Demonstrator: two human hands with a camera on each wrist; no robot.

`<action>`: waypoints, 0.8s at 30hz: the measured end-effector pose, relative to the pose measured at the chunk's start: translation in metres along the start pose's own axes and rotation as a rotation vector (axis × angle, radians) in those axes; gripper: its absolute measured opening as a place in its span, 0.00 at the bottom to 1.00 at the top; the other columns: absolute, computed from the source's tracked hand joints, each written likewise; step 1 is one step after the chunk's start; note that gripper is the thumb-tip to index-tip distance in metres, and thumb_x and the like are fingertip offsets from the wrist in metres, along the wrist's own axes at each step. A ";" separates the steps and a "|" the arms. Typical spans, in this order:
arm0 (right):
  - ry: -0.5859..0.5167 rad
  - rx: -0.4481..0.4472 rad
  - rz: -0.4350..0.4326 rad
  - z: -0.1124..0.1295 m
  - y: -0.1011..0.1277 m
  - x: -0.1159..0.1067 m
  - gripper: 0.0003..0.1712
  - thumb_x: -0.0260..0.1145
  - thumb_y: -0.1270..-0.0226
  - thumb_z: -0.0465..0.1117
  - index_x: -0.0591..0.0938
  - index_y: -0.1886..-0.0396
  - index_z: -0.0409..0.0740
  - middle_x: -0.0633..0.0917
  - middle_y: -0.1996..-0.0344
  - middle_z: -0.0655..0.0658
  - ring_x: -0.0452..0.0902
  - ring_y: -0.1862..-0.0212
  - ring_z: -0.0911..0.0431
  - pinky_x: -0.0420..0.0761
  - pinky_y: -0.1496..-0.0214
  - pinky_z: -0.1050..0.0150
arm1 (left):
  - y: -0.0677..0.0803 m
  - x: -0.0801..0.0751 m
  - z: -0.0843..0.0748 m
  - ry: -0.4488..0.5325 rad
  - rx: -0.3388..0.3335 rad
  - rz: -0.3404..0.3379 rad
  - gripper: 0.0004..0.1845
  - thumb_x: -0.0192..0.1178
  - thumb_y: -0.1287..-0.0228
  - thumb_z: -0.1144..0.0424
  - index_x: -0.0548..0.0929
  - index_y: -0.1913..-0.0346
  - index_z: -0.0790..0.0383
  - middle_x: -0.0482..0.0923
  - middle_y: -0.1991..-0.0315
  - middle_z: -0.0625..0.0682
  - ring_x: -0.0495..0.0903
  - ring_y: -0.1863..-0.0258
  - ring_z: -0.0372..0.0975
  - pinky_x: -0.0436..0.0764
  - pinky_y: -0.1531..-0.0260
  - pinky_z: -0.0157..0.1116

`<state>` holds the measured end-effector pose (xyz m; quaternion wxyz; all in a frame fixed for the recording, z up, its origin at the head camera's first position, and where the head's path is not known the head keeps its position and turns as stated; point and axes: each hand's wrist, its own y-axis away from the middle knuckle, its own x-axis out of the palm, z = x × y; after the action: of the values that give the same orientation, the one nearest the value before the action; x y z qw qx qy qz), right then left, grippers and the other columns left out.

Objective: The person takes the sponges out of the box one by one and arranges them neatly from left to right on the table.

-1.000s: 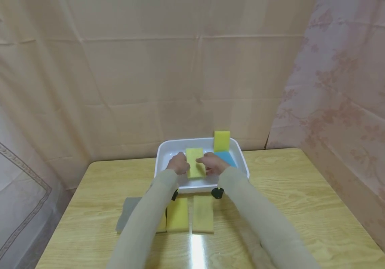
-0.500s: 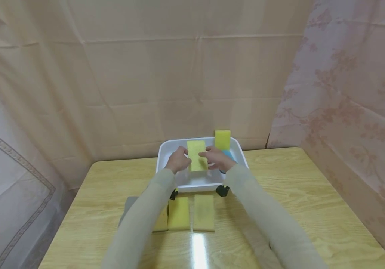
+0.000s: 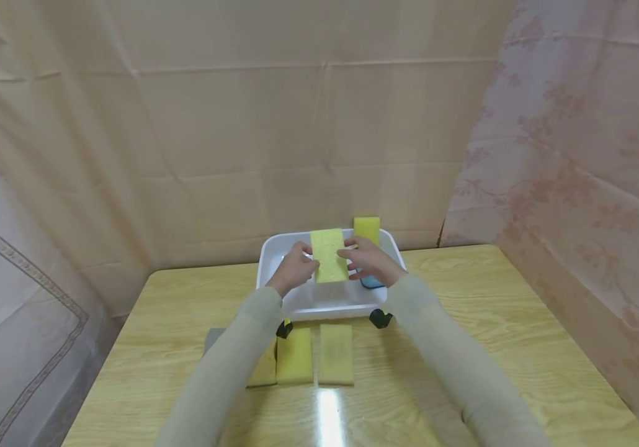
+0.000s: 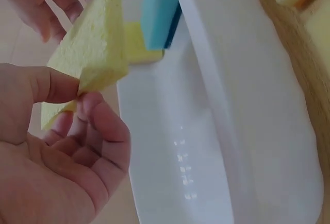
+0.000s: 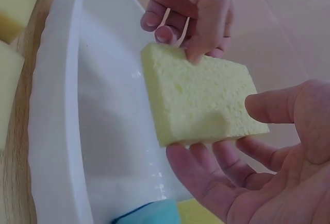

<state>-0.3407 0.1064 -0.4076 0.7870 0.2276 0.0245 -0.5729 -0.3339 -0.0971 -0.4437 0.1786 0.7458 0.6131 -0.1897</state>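
Both hands hold one yellow sponge (image 3: 329, 255) above the white tub (image 3: 275, 248): left hand (image 3: 294, 269) pinches its left edge, right hand (image 3: 365, 261) its right. Likely squeezing comes next, needing firm pressure over the tub.

long pale beige sleeves (image 3: 224, 366) cover both arms to the wrists, hands bare.

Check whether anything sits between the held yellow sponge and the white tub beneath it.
Nothing visible does. Both hands, left and right, hold the yellow sponge above the white tub; the blue sponge lies off to the right.
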 end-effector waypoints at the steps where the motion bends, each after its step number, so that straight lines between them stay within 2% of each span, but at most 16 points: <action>1: -0.006 -0.003 -0.003 -0.001 0.000 -0.001 0.32 0.60 0.22 0.45 0.62 0.27 0.37 0.72 0.35 0.34 0.76 0.43 0.39 0.84 0.46 0.48 | 0.001 0.001 -0.001 0.003 0.003 -0.003 0.17 0.55 0.35 0.65 0.68 0.46 0.65 0.82 0.63 0.57 0.77 0.72 0.41 0.76 0.71 0.34; 5: -0.020 -0.021 -0.023 -0.004 0.003 -0.003 0.30 0.60 0.22 0.44 0.63 0.29 0.37 0.74 0.40 0.33 0.79 0.50 0.41 0.87 0.53 0.51 | 0.007 0.004 -0.006 0.039 0.008 -0.030 0.17 0.54 0.35 0.63 0.68 0.46 0.65 0.80 0.60 0.58 0.79 0.72 0.42 0.83 0.68 0.39; 11: -0.006 -0.059 -0.043 -0.003 0.011 -0.004 0.27 0.62 0.23 0.44 0.66 0.32 0.39 0.77 0.46 0.34 0.81 0.54 0.42 0.88 0.59 0.52 | 0.015 0.005 -0.009 0.158 0.003 -0.025 0.14 0.54 0.34 0.66 0.67 0.48 0.65 0.79 0.66 0.57 0.80 0.73 0.44 0.87 0.68 0.43; 18: -0.004 -0.091 -0.055 -0.005 0.020 -0.006 0.25 0.62 0.24 0.42 0.67 0.34 0.38 0.77 0.51 0.35 0.80 0.60 0.46 0.88 0.62 0.52 | 0.025 0.005 -0.016 0.177 0.022 -0.008 0.16 0.53 0.36 0.66 0.68 0.46 0.64 0.76 0.63 0.56 0.79 0.71 0.43 0.87 0.68 0.41; 24: 0.001 -0.131 -0.042 -0.008 0.026 -0.008 0.26 0.62 0.24 0.42 0.67 0.34 0.37 0.78 0.49 0.34 0.81 0.62 0.47 0.88 0.63 0.51 | 0.034 0.004 -0.022 0.195 0.045 -0.005 0.16 0.54 0.36 0.67 0.68 0.46 0.65 0.76 0.61 0.58 0.79 0.71 0.43 0.87 0.64 0.49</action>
<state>-0.3175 0.1227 -0.4035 0.7879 0.1755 0.0673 -0.5864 -0.2984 -0.0892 -0.4260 0.1009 0.7631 0.6248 -0.1306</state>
